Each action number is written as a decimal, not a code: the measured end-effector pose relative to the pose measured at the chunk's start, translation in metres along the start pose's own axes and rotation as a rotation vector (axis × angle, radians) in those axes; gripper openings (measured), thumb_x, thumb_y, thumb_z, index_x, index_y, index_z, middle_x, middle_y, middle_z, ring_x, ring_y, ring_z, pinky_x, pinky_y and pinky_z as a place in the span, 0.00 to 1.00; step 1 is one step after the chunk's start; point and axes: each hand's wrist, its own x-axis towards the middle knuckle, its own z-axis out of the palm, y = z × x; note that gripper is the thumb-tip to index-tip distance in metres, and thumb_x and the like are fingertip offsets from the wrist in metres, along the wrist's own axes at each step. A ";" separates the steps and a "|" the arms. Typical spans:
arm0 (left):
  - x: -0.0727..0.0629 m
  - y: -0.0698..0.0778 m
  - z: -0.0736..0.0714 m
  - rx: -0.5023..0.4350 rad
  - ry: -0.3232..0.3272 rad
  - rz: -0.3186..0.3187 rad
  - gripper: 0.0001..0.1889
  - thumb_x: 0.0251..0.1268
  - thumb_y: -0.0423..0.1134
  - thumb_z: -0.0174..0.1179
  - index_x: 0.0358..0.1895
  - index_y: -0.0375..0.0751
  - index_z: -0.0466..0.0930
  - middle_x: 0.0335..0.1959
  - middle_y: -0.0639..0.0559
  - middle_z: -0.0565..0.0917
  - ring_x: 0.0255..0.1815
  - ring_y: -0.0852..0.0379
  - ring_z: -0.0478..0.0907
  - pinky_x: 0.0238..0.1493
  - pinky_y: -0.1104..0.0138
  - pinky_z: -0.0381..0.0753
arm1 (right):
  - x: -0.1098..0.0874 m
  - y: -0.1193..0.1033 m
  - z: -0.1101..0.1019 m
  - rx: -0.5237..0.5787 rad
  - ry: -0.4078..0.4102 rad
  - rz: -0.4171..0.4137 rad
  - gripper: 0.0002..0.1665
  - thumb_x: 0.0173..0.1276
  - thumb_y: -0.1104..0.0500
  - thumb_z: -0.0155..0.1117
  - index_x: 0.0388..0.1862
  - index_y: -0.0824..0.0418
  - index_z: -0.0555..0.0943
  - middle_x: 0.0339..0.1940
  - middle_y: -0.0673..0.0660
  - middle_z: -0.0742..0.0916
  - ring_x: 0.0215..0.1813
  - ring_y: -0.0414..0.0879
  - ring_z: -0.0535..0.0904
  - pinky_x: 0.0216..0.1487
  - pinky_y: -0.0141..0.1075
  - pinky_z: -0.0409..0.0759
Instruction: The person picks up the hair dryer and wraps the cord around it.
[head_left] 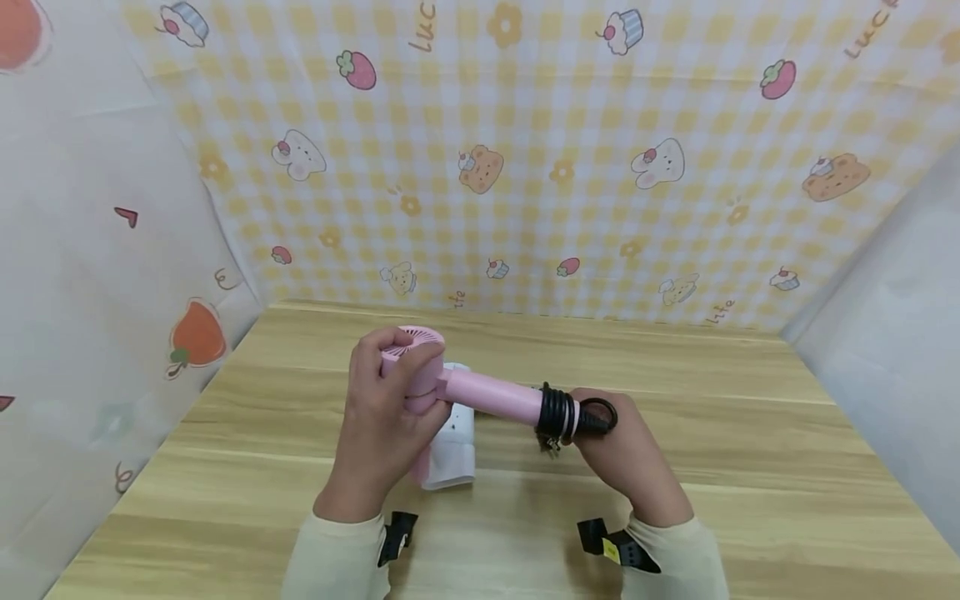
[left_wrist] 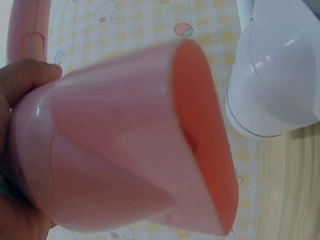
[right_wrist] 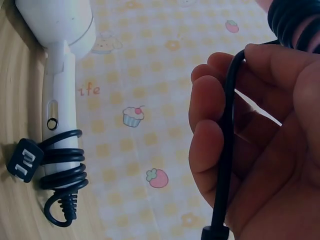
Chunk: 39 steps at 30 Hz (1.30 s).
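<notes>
A pink hair dryer (head_left: 491, 395) is held up above the wooden table, its handle pointing right. My left hand (head_left: 378, 429) grips it around the round head, with thumb and fingers on either side of the vented back. The flattened nozzle (left_wrist: 115, 135) fills much of the left wrist view. Black power cord (head_left: 555, 414) is wound in several turns about the handle's end. My right hand (head_left: 626, 454) holds the cord's free length (right_wrist: 227, 135), fingers curled around it. Beneath lies a white hair dryer (head_left: 453, 462), partly hidden in the head view by the pink one.
The white dryer's handle (right_wrist: 61, 100) has its own black cord wound around it, with a plug (right_wrist: 25, 160) beside it. A yellow checked cloth (head_left: 525, 208) hangs behind the wooden table (head_left: 750, 467). White cloth walls (head_left: 97, 250) stand at both sides.
</notes>
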 end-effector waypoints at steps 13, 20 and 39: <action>-0.003 0.003 0.004 0.024 0.104 -0.123 0.32 0.37 0.21 0.71 0.53 0.46 0.80 0.52 0.37 0.70 0.52 0.38 0.70 0.40 0.48 0.78 | 0.003 -0.012 0.011 0.091 -0.068 -0.067 0.07 0.70 0.58 0.65 0.32 0.55 0.87 0.19 0.51 0.81 0.23 0.41 0.76 0.27 0.35 0.76; -0.005 -0.001 0.007 0.036 0.106 -0.218 0.29 0.39 0.24 0.72 0.52 0.43 0.79 0.52 0.36 0.68 0.52 0.38 0.70 0.42 0.48 0.76 | -0.004 -0.021 0.005 0.024 -0.174 -0.128 0.06 0.71 0.62 0.60 0.38 0.55 0.85 0.29 0.45 0.84 0.22 0.36 0.72 0.24 0.33 0.74; -0.008 -0.006 0.017 0.177 -0.032 -0.206 0.28 0.41 0.25 0.73 0.51 0.45 0.79 0.53 0.36 0.69 0.57 0.34 0.66 0.49 0.45 0.75 | -0.009 -0.023 -0.003 -0.047 -0.090 -0.227 0.13 0.69 0.66 0.62 0.29 0.47 0.78 0.18 0.40 0.73 0.18 0.33 0.65 0.19 0.30 0.67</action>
